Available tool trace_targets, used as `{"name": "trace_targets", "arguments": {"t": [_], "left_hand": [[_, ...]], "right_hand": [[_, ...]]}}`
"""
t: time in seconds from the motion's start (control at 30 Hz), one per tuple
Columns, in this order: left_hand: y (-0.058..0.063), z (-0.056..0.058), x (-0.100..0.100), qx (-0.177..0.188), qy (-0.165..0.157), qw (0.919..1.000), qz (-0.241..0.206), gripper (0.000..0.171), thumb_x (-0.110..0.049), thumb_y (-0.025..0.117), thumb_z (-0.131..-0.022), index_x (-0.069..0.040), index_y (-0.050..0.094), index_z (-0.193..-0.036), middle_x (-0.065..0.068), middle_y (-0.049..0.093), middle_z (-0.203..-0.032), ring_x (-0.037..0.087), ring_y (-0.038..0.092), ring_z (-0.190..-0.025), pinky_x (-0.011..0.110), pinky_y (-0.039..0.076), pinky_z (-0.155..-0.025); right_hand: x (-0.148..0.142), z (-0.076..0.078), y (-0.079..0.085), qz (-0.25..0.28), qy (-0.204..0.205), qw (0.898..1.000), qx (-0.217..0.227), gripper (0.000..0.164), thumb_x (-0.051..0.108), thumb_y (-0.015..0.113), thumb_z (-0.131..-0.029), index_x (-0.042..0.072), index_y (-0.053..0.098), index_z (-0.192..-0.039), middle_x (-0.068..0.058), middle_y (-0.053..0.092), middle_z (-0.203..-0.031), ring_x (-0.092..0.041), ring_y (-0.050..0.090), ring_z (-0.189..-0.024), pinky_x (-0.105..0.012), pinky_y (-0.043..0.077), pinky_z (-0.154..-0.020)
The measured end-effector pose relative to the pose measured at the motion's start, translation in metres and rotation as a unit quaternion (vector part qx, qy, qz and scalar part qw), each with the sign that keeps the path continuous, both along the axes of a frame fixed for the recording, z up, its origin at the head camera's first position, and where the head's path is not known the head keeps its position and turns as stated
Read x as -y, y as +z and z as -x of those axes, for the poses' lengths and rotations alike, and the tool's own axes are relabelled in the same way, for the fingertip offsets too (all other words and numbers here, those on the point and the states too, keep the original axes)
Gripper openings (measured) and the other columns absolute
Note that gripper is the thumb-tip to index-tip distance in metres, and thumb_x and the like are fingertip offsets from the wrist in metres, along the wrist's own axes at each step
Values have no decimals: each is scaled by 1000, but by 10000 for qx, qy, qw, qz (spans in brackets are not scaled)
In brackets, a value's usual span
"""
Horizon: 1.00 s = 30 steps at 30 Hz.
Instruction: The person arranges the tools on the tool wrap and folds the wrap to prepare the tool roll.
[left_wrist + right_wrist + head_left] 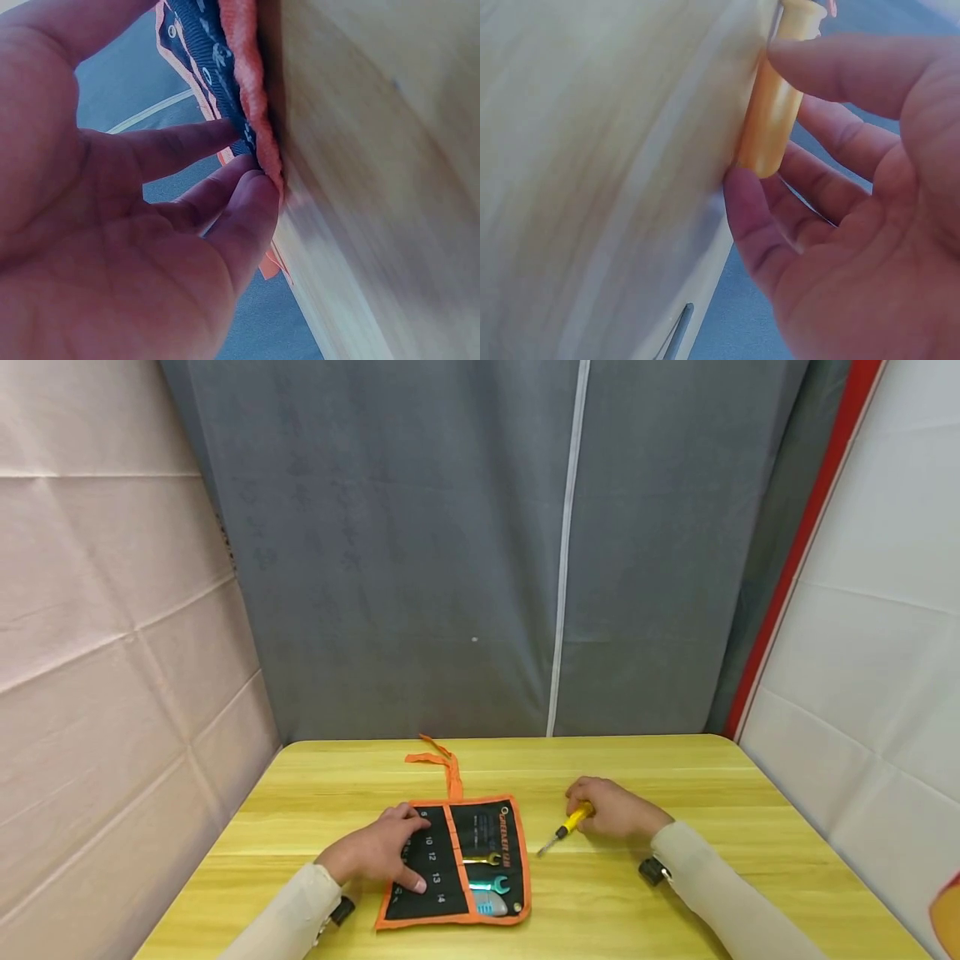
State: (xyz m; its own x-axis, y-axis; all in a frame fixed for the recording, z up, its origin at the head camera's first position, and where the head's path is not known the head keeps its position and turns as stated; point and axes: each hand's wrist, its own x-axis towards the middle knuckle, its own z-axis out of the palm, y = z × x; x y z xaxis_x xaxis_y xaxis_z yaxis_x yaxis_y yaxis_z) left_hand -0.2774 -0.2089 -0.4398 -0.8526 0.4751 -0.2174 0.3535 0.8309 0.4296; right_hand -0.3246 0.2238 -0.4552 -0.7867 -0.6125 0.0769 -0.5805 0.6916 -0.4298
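Note:
A black tool pouch with orange edging point(527, 872) lies unrolled on the table, its pockets numbered in white. My left hand point(382, 850) rests on its left part, thumb and fingers spread. In the left wrist view the fingertips touch the pouch's orange edge point(251, 82). A yellow open-end wrench point(491, 859), a teal wrench point(491, 885) and a grey-and-blue tool point(491, 904) show in the right part. To the right of the pouch, my right hand point(618, 810) holds a screwdriver point(576, 818) by its yellow handle point(772, 120). Its shaft slants down leftward, tip close to the tabletop.
The wood-grain table point(600, 910) has rounded far corners. Orange tie straps point(452, 772) trail from the pouch toward the far edge. A grey curtain point(420, 568) hangs behind, with pale fabric walls on both sides. A red-and-yellow object point(948, 914) peeks in at far right.

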Motion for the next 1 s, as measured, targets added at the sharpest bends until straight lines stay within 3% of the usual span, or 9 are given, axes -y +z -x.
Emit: {"name": "trace_targets", "arguments": {"t": [0.3, 0.63, 1.0], "left_hand": [[0, 0, 0, 50, 21, 10000, -11, 89, -46, 97, -73, -13, 60, -147, 5, 50, -140, 25, 47, -127, 54, 49, -110], [-1, 3, 0, 101, 90, 9999, -86, 84, -48, 94, -77, -14, 62, -145, 8, 51, -145, 29, 50, -132, 57, 47, -112], [-2, 7, 0, -66, -77, 9997, -209, 75, -48, 90, -82, -13, 64, -143, 10, 54, -146, 31, 54, -134, 59, 47, -113]], "right_hand": [[-2, -4, 1, 299, 58, 9995, 54, 18, 2, 80, -90, 19, 74, -91, 3, 64, -100, -13, 58, -87, -26, 51, -78], [0, -7, 1, 264, -2, 9996, 43, 16, 8, 82, -91, 21, 73, -92, 8, 68, -97, -12, 60, -86, -27, 50, -77], [11, -9, 2, 192, -56, 9998, -19, 13, 11, 81, -93, 22, 74, -96, 10, 69, -92, -10, 58, -83, -27, 49, -76]]}}
